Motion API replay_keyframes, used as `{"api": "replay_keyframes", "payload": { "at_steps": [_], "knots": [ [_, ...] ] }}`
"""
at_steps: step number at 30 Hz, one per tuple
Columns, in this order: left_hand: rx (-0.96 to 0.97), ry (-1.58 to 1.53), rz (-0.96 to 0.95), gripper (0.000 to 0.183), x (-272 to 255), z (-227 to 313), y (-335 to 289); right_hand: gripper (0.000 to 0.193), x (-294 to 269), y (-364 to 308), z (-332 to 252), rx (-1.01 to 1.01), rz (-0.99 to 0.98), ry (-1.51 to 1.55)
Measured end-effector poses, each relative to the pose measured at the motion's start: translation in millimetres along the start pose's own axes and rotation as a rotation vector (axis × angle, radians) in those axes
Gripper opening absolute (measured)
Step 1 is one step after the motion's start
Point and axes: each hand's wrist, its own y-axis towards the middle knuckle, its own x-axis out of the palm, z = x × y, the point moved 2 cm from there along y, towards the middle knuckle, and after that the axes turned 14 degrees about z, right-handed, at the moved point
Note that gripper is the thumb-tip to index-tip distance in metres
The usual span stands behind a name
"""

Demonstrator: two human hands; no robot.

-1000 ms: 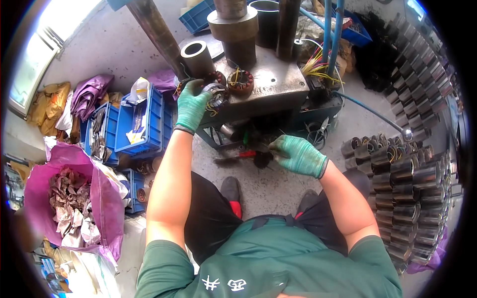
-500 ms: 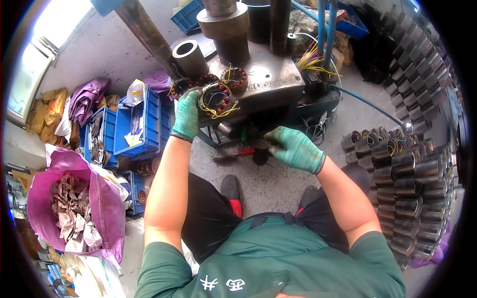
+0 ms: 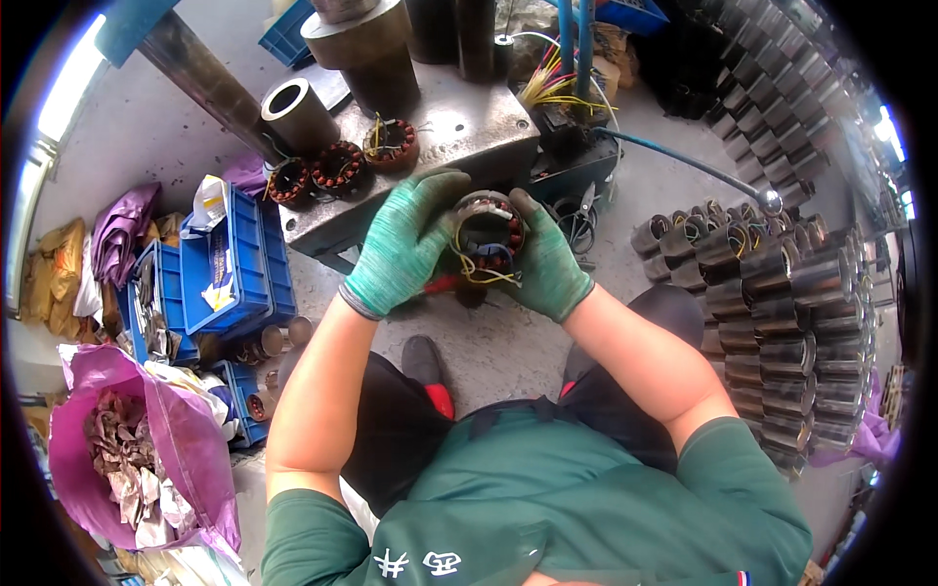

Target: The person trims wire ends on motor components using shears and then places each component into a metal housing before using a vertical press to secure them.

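Observation:
A wound motor stator (image 3: 511,234), a ring with red-brown coils and yellow lead wires, is held between my two hands in front of a steel press table (image 3: 459,112). My left hand (image 3: 403,249), in a green glove, closes on its left side. On its right side, my right hand (image 3: 554,262), gloved alike, grips it with the thumb near the upper rim. The fingers behind it are partly hidden. Along the table's left part sit three more stators: one at the corner (image 3: 289,182), a middle one (image 3: 339,168) and one with yellow wires (image 3: 393,145).
A thick steel tube (image 3: 311,122) stands behind the stators, beside the press ram (image 3: 366,59). Blue bins (image 3: 264,259) and a purple sack of crumpled scraps (image 3: 200,439) are at left. Stacked metal cylinders (image 3: 782,322) fill the right. A blue ball-ended lever (image 3: 684,161) reaches across.
My left hand has brought the stator from the table edge toward the right. My right hand has risen from below the table and now grips it too. The view has shifted.

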Motion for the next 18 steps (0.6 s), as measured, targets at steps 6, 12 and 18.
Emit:
{"api": "replay_keyframes", "payload": {
  "at_steps": [6,12,18],
  "knots": [
    [0.37,0.415,-0.182,0.07,10.0,6.9,-1.7,0.05,-5.3,-0.4,-6.9,-0.008,0.056,0.038],
    [0.404,0.31,-0.124,0.047,18.3,0.9,1.2,0.054,-12.6,9.9,-9.0,-0.004,0.066,0.064],
    [-0.052,-0.035,0.027,0.016,15.5,-12.7,-9.5,0.059,-13.2,8.2,-12.4,0.233,0.131,0.095]
  ]
}}
